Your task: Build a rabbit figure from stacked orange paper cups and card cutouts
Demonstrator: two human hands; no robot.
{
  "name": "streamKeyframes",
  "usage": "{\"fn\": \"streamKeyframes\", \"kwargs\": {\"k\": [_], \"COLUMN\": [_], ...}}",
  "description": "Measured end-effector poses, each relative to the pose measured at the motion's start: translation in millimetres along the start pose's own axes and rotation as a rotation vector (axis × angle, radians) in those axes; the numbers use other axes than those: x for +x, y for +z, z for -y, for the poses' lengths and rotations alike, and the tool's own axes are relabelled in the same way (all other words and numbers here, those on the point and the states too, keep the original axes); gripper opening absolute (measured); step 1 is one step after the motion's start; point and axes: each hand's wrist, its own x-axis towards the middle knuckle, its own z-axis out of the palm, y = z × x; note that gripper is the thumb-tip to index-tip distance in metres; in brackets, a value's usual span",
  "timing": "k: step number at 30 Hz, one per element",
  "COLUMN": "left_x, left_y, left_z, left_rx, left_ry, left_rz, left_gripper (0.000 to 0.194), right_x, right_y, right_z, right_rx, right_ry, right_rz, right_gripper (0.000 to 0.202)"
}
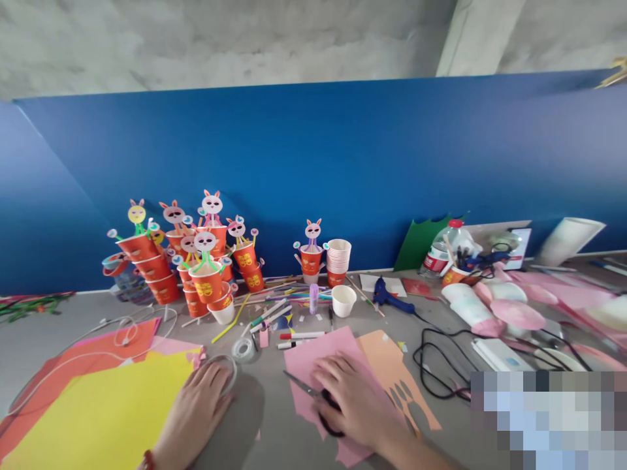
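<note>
My left hand is at the right edge of a yellow paper sheet, its fingers bent over a clear roll of tape. Black-handled scissors lie under my right hand, the thumb at their handles and the blades pointing left, slightly parted. Beneath them is a pink paper sheet with a jagged lower edge. An orange paper sheet with cut-out holes shows to its right. A smaller tape roll rests between and beyond my hands.
Red paper cups with rabbit-faced figures stand at the back left. Near the blue partition are a cup stack, a white cup, markers and a blue glue gun. A black cord coils at right.
</note>
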Motion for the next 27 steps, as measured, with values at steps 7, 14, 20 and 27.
{"fn": "streamKeyframes", "kwargs": {"k": [7, 14, 20, 27], "left_x": [30, 30, 32, 39], "left_y": [12.2, 64.8, 31.4, 32.5], "left_z": [-95, -126, -105, -107], "left_rx": [-0.142, -0.395, -0.455, -0.445], "left_ry": [0.472, 0.542, 0.603, 0.619], "left_rz": [-0.099, -0.412, -0.228, -0.299], "left_gripper": [0.02, 0.017, 0.007, 0.015], "right_x": [3, 1, 63, 168], "right_y": [2, -27, -116, -184], "right_z": [-3, -25, -55, -96], "right_rx": [0.008, -0.025, -0.258, -0.48], "right_ry": [-0.036, -0.092, -0.01, 0.168], "right_rz": [-0.064, -0.354, -0.47, -0.315], "right_gripper": [0.028, 0.027, 0.025, 0.022]}}
